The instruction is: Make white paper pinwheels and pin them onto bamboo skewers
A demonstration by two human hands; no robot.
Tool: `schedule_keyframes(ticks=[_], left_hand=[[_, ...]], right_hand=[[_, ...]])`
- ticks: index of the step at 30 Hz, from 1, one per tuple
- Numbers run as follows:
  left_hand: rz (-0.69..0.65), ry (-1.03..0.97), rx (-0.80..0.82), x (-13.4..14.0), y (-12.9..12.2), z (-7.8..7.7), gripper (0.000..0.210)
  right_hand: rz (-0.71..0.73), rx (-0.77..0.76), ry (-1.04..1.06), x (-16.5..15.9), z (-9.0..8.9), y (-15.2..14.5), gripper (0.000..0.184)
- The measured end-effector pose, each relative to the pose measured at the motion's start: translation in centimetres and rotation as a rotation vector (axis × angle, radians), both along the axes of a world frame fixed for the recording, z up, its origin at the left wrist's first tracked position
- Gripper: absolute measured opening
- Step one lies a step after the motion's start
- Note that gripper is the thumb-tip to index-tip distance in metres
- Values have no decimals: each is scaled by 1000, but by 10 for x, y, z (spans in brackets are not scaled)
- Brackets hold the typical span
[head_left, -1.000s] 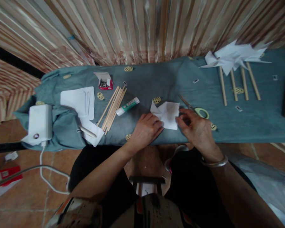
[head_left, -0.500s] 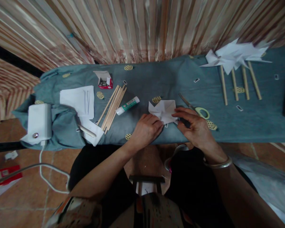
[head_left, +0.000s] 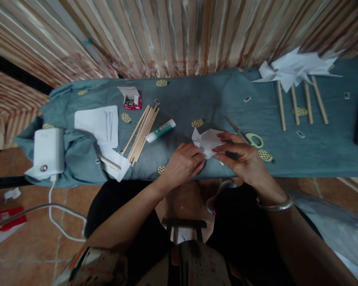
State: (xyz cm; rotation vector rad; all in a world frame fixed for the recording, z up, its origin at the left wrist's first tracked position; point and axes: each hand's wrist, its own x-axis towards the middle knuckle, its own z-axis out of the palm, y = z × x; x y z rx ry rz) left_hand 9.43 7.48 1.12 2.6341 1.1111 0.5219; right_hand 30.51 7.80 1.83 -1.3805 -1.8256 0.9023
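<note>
A white paper pinwheel [head_left: 209, 142], partly folded, is between my two hands near the table's front edge. My left hand [head_left: 187, 161] is closed on its lower left part, fingers bent together. My right hand [head_left: 240, 155] grips its right side, with fingers over the paper and the thumb low at its edge. The fingertips hide part of the folds. Just beyond the right hand lie scissors [head_left: 250, 139] with pale green handles. A glue stick [head_left: 160, 131] with a green label lies to the left of the pinwheel.
Thin wooden sticks [head_left: 141, 137], a small red box of metal pins [head_left: 132, 102] and white paper sheets [head_left: 92, 123] lie on the left. A white device [head_left: 49, 153] with a cable stands at the far left. Several paper pinwheels on sticks [head_left: 298, 69] lie at the back right.
The right side of the paper pinwheel has lifted and folded inward. My right hand has moved slightly left over it, while the left hand stays almost in place.
</note>
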Motion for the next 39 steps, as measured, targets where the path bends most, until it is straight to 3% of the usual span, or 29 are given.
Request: schedule_keyframes(ticks=[9, 16, 39], left_hand=[[72, -49, -37, 3, -7, -3, 23], [0, -57, -15, 5, -10, -3, 26], [29, -155, -118, 9, -6, -9, 23]], right_hand=[[-27, 11, -48, 0, -7, 0, 11], [-93, 61, -111, -6, -13, 0, 8], [-166, 112, -286, -19, -13, -1, 11]])
